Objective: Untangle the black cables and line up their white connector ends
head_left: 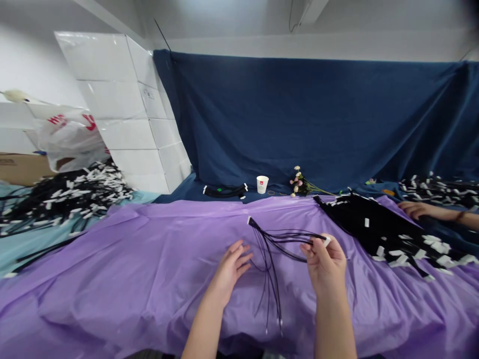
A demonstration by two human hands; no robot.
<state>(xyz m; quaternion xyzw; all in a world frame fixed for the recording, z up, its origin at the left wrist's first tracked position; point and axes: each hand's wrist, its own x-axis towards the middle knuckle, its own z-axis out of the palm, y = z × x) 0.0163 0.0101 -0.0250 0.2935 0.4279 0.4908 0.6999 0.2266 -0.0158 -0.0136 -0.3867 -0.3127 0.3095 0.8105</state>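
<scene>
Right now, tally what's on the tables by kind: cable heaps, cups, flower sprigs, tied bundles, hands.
Cable heaps: 3
Cups: 1
Flower sprigs: 1
Tied bundles: 1
Hands: 3, left, right, a co-worker's
Total: 9
</scene>
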